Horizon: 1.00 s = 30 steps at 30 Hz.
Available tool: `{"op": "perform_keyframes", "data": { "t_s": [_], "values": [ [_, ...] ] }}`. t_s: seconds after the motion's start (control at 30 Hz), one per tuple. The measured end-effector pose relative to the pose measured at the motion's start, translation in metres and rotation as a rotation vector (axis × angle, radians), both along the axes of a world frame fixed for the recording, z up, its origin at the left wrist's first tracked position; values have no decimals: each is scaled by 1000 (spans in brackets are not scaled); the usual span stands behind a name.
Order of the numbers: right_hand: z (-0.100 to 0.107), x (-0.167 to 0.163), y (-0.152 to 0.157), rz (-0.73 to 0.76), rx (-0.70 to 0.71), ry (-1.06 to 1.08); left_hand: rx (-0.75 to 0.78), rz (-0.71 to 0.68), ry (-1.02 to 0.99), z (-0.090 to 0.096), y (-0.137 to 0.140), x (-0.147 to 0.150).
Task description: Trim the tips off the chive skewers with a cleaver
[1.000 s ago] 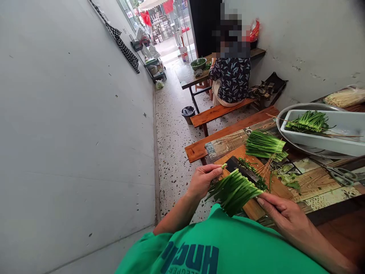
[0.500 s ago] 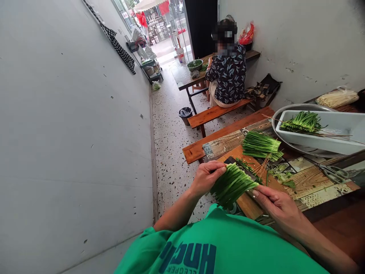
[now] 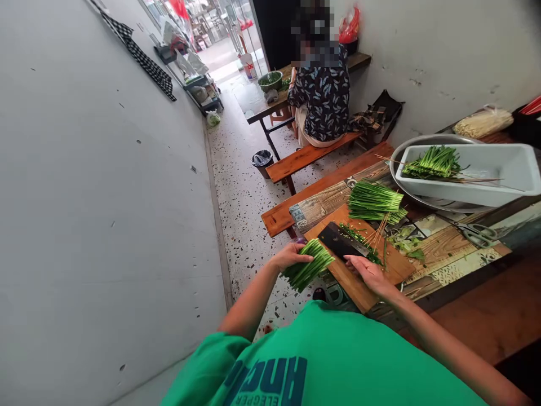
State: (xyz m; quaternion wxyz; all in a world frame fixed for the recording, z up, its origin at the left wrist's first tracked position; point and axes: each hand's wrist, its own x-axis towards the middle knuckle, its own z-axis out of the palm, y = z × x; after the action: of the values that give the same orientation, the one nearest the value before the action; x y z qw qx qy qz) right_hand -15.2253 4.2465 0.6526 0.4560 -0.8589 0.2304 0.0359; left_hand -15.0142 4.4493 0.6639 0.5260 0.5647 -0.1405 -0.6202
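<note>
At the bottom of the frame, a green shirt point(image 3: 359, 355) fills the foreground. Just above it, near the center, the left hand point(image 3: 291, 257) holds a bunch of green stems point(image 3: 307, 265), its grip closed around the bunch with the thumb lying across the top. The pale cut ends point toward the right of the frame. To the right, the right hand point(image 3: 372, 276) reaches over a wooden cutting board point(image 3: 350, 282), fingers close together and its grip narrow; whether it holds or touches anything cannot be told. A dark cleaver point(image 3: 336, 239) lies on the board just beyond the fingertips, with chopped green bits around its far side and thin sticks point(image 3: 381, 230) beside them.

Beyond, right of center, a stack of green stems point(image 3: 374, 198) lies partly on the board's far edge. On the tabletop point(image 3: 323, 204), leaf scraps and scissors point(image 3: 477, 234) lie farther right. At the right of the frame, a white tray point(image 3: 486, 194) sits in a round metal basin point(image 3: 448, 206), with another bundle of greens point(image 3: 435, 162) in its left end.

Toward the top center, a person point(image 3: 323, 104) in a patterned shirt sits on an orange-brown bench point(image 3: 296, 163), near a bowl point(image 3: 274, 86) of greens.
</note>
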Motion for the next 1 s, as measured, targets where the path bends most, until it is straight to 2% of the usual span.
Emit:
{"op": "perform_keyframes", "data": {
  "t_s": [0.07, 0.13, 0.17, 0.23, 0.37, 0.5, 0.63, 0.77, 0.87, 1.0],
  "values": [
    [-33, -19, -14, -20, -338, 187, 72, 21, 44, -28, 7, 3],
    [-58, -37, -21, 35, -616, 360, 120, 66, 86, -52, 11, 3],
    [-67, -44, -22, 72, -699, 405, 141, 89, 93, -64, 11, 2],
    [-79, -51, -21, 151, -775, 405, 185, 122, 75, -84, 7, -2],
    [-84, -41, -16, 261, -775, 401, 252, 99, 33, -113, -11, -11],
    [-77, -30, -24, 195, -706, 401, 286, 20, 14, -127, -28, -14],
    [-61, -33, -32, 30, -539, 193, 283, -52, -76, -130, -44, -15],
    [-40, -38, -31, -68, -370, 136, 279, -145, -242, -131, -70, -17],
    [-32, -44, -26, -85, -378, 168, 296, -202, -405, -130, -94, -21],
    [-40, -52, -22, -95, -439, 158, 371, -212, -663, -121, -115, -32]
  ]
}}
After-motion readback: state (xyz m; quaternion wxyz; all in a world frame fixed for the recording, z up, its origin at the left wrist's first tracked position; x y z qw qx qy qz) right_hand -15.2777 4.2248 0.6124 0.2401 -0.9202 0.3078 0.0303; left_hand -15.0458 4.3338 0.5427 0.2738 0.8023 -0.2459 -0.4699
